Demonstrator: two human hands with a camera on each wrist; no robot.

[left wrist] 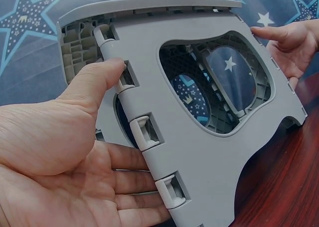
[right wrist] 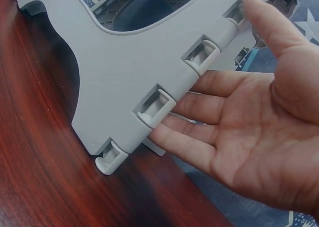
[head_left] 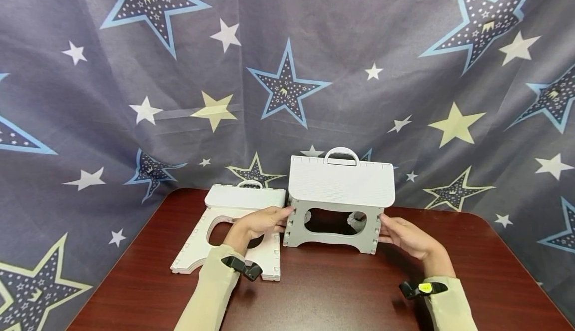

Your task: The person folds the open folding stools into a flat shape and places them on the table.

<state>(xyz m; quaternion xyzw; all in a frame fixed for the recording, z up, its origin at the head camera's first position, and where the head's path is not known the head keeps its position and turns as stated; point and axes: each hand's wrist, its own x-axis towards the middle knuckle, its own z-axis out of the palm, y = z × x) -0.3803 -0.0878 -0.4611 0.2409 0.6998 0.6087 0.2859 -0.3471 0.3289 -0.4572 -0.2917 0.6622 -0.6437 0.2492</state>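
Note:
A white folding step stool with a carry handle on its top edge stands unfolded on the table, its top panel tilted toward me. My left hand grips the stool's left side. In the left wrist view, the thumb presses the hinged edge and the fingers lie behind it. On the opposite side my right hand holds the right edge, thumb in front, fingers behind the leg panel. Hinge knuckles run along that edge. A second white folding stool lies flattened on the table, partly covered by my left hand and forearm.
The dark red wooden table has its far edge against a grey-blue curtain printed with stars. A black strap mount sits on the left wrist, and another black mount on the right.

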